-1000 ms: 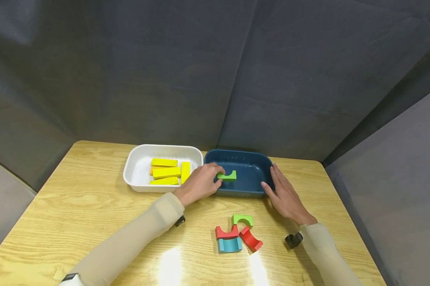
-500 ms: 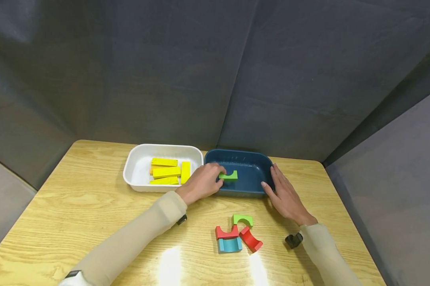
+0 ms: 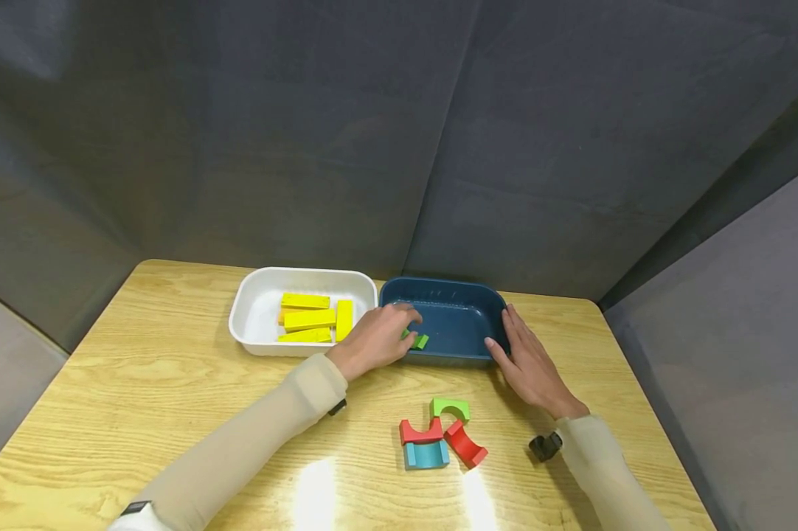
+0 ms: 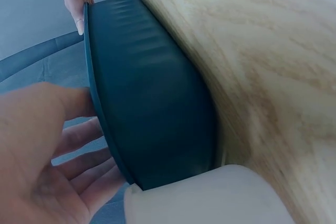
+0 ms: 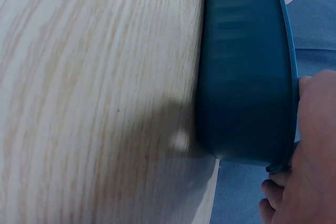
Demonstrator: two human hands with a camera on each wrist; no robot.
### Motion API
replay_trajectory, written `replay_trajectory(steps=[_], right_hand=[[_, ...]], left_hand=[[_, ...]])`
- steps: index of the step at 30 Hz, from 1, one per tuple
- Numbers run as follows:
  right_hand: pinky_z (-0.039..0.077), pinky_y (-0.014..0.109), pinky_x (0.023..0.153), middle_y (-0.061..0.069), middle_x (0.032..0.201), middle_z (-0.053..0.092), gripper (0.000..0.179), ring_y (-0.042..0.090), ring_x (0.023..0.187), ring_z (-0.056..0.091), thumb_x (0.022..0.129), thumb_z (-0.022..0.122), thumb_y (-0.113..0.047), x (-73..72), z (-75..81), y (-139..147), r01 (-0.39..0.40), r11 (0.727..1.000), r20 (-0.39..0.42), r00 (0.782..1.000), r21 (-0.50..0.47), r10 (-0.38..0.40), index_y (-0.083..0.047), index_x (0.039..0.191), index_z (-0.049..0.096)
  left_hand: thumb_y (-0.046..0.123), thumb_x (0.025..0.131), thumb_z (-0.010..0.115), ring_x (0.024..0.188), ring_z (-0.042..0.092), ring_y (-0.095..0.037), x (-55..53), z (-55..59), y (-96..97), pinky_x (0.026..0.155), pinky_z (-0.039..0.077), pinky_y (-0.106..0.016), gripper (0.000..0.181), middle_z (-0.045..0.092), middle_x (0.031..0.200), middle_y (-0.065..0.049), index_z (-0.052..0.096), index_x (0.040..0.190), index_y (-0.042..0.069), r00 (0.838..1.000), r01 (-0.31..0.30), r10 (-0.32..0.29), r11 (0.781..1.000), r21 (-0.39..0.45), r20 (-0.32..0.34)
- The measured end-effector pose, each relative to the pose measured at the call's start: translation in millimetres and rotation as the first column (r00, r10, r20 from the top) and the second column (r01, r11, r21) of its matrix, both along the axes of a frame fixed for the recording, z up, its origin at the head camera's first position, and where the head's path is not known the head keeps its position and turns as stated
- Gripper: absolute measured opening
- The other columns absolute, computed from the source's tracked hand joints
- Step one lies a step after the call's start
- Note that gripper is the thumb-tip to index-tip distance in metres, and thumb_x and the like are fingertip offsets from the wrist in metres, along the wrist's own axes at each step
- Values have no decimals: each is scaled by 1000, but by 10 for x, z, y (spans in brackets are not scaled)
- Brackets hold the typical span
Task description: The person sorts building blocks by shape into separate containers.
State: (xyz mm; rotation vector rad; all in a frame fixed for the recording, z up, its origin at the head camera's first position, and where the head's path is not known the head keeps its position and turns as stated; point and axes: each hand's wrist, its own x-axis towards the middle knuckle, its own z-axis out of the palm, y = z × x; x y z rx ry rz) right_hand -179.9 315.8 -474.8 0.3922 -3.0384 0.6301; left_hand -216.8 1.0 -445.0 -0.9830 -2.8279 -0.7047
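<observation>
My left hand point(image 3: 379, 335) reaches over the left part of a dark blue tray point(image 3: 452, 354), thumb and fingers apart. A green arch block point(image 3: 420, 342) lies in the tray just beneath those fingers, partly hidden by them. In the left wrist view nothing shows between the fingers of the left hand point(image 4: 47, 150), which dip past the blue rim. My right hand point(image 3: 535, 365) rests with straight fingers along the tray's right end, thumb at the front rim. In the right wrist view, part of the right hand point(image 5: 317, 145) touches the tray's corner.
A white tray point(image 3: 236, 324) with several yellow blocks point(image 3: 309, 319) stands against the blue one's left. Nearer on the wooden table point(image 3: 140, 398) lie another green arch block point(image 3: 450, 407), two red arch blocks point(image 3: 465, 445) and a blue arch block point(image 3: 427, 456). Dark curtains point(image 3: 306, 133) hang behind.
My left hand has let go of the green arch block, which dropped onto the tray floor and now sits lower and tilted. The right hand has stayed in place.
</observation>
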Motion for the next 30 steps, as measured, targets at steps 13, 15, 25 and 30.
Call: replay_trajectory(steps=[13, 15, 25, 30], right_hand=[[16, 68, 129, 14, 181, 1, 81, 43, 164, 11, 115, 41, -50, 2, 12, -3, -3, 1000, -4, 1000, 1, 3, 0, 171, 11], [16, 68, 129, 14, 181, 1, 81, 43, 164, 11, 115, 41, -50, 2, 9, -5, -2, 1000, -3, 1000, 2, 2, 0, 171, 11], [15, 67, 129, 15, 181, 0, 81, 44, 164, 11, 115, 41, -50, -8, 6, 5, -12, 1000, -7, 1000, -1, 12, 1, 171, 11], [15, 68, 129, 14, 181, 0, 81, 43, 164, 11, 115, 41, -49, -1, 10, 4, -17, 1000, -5, 1000, -6, 17, 1, 170, 10]], left_hand=[[21, 102, 74, 117, 73, -24, 126, 3, -79, 83, 66, -34, 32, 71, 138, -10, 75, 132, 9, 998, 6, -4, 1000, 30, -58], [21, 102, 74, 117, 73, -24, 152, 7, -97, 83, 66, -34, 32, 71, 138, -10, 75, 132, 9, 998, 10, -7, 999, 34, -70], [20, 101, 76, 120, 71, -23, 277, 33, -177, 93, 64, -34, 34, 72, 136, -9, 74, 133, 9, 991, 38, -29, 997, 73, -128], [20, 101, 75, 120, 71, -22, 358, 52, -210, 97, 62, -33, 33, 72, 136, -7, 75, 133, 10, 990, 48, -36, 995, 82, -139]])
